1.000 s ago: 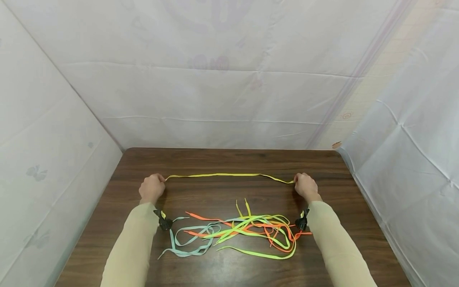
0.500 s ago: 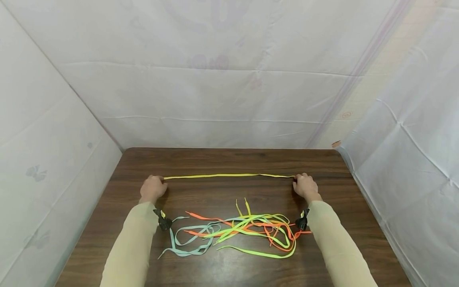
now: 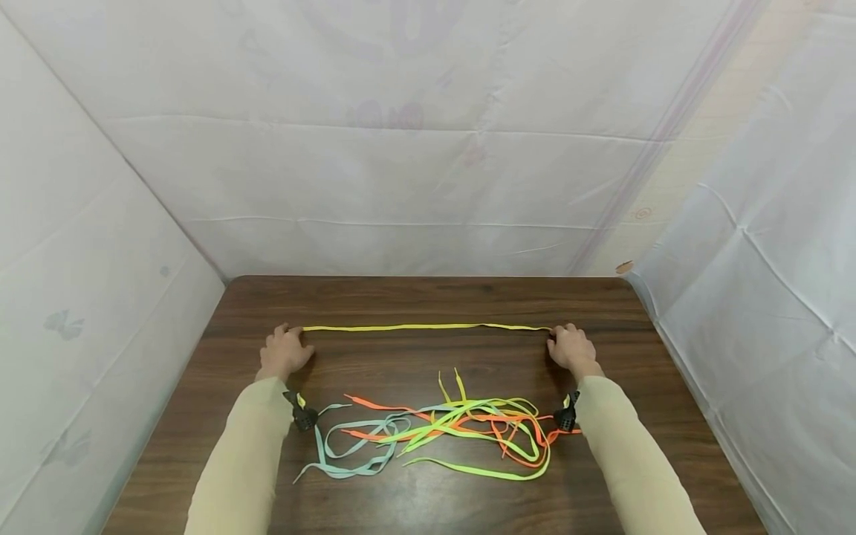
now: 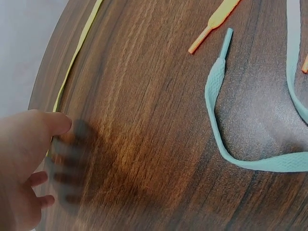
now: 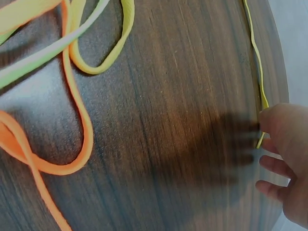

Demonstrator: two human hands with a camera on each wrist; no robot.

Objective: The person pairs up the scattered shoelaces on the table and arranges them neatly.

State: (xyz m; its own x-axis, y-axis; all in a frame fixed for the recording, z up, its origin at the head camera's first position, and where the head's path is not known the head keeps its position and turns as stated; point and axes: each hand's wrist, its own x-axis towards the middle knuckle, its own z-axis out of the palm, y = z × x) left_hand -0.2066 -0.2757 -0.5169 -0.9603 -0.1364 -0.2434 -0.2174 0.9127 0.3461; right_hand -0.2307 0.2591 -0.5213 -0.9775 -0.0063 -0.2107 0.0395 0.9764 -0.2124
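Note:
A thin yellow shoelace (image 3: 428, 326) stretches nearly straight from left to right across the far part of the table. At its left end is my left hand (image 3: 282, 351), its thumb held apart from the fingers. In the left wrist view the thumb (image 4: 58, 123) overlaps the lace. My right hand (image 3: 574, 348) is at the other end, fingers at the lace and thumb apart from them. The right wrist view shows the lace tip (image 5: 260, 141) coming out below the thumb. Nearer me lies a loose tangle of light blue (image 3: 354, 471), orange (image 3: 377, 406), yellow-green (image 3: 481, 472) and yellow shoelaces (image 3: 461, 383).
The dark wood-grain table (image 3: 428, 297) has rounded far corners. White sheeting (image 3: 401, 178) hangs behind it and on both sides. A black wrist camera (image 3: 304, 416) sits by each sleeve, close to the tangle's ends.
The yellow lace went from slightly bowed to nearly straight. My left fingers, pinched on its end before, have spread apart. My right thumb has come away from the lace. The tangle stayed put.

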